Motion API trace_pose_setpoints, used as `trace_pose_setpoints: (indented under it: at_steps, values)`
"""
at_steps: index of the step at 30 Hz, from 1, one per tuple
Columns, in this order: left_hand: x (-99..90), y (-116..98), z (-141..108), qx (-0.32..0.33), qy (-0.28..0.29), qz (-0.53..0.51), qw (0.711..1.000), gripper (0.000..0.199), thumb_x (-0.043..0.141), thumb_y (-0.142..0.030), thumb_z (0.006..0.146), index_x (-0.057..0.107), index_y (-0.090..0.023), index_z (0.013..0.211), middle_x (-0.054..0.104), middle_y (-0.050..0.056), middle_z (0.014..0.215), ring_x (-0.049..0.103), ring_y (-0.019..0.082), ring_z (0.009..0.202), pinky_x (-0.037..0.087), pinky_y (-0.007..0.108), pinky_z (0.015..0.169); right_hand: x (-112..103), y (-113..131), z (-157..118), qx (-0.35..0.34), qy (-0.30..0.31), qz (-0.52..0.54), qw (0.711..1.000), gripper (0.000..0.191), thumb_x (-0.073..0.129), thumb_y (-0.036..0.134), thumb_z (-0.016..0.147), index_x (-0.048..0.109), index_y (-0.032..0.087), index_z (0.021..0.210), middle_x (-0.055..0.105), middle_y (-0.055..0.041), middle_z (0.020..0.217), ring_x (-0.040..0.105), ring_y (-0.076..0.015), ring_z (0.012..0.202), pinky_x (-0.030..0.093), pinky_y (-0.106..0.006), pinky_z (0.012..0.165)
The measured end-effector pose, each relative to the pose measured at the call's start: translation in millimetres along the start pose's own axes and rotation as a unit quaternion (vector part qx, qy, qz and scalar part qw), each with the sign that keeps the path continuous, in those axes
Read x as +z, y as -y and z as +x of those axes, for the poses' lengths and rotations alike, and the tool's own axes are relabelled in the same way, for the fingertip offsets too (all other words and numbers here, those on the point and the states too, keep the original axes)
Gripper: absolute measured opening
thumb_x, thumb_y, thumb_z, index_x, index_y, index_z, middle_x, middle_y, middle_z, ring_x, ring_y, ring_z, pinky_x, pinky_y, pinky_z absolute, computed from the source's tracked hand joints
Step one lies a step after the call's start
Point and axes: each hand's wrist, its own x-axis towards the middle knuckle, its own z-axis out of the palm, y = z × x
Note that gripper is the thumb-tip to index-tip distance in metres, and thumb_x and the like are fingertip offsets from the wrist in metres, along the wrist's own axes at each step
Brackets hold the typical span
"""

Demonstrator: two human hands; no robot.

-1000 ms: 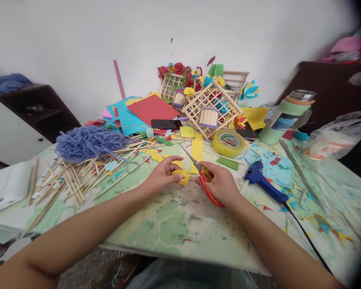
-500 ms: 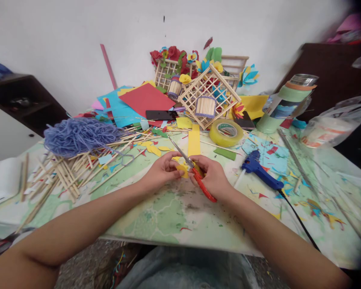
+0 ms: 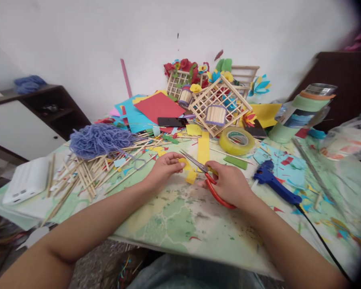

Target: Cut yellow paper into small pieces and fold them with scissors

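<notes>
While the right hand (image 3: 230, 186) wraps around a pair of red-handled scissors (image 3: 218, 193), its fingers (image 3: 218, 171) curl closed on the handles and the steel blades (image 3: 194, 160) reach up and left toward the other hand. The left hand (image 3: 165, 168) hovers just beside them, its fingers (image 3: 176, 161) loosely curved. A small yellow paper scrap (image 3: 183, 162) sits at those fingertips, though I can't tell whether they pinch it. A second yellow piece (image 3: 191, 177) lies between the hands, and a long yellow paper strip (image 3: 203, 149) stands just beyond the blades.

All of this is on a surface (image 3: 180, 224) covered with a green map-printed sheet strewn with paper scraps. To the right are a green paper strip (image 3: 235, 162), a roll of yellow-green tape (image 3: 237, 141) and a blue hot glue gun (image 3: 273, 184) with a black cord (image 3: 319, 237) trailing off the edge. To the left, loose wooden sticks (image 3: 87, 176) spread in a heap under a bundle of blue yarn (image 3: 100, 140). Farther back, wooden lattice frames (image 3: 218, 108) and paper flowers (image 3: 180, 68) sit near a red card sheet (image 3: 159, 106) and a black phone (image 3: 171, 121).
</notes>
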Motion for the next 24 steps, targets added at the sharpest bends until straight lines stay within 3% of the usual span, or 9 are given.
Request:
trace_pose_setpoints:
  at_steps: [11,24]
  values:
    - [0.8,-1.9,1.3,0.005,-0.022,-0.043,0.999,0.017,0.074,-0.019,0.062,0.063,-0.015,0.075,0.063,0.001,0.072,0.055,0.008,0.064,0.043,0.02,0.064,-3.3,2.8,0.0,-0.023,0.024,-0.035,0.999,0.055,0.051,0.064,0.073,0.057,0.022,0.109,0.067,-0.0038,0.074,0.059,-0.0204,0.067,0.025,-0.026,0.053]
    - [1.9,0.6,1.8,-0.016,-0.018,-0.058,0.998,0.021,0.076,-0.019,0.06,0.062,-0.015,0.076,0.062,0.0,0.07,0.056,0.008,0.064,0.043,0.02,0.063,-2.8,3.0,-1.9,-0.034,0.018,-0.02,0.999,0.048,0.05,0.058,0.077,0.058,0.022,0.107,0.066,-0.0034,0.073,0.059,-0.0195,0.066,0.027,-0.026,0.053]
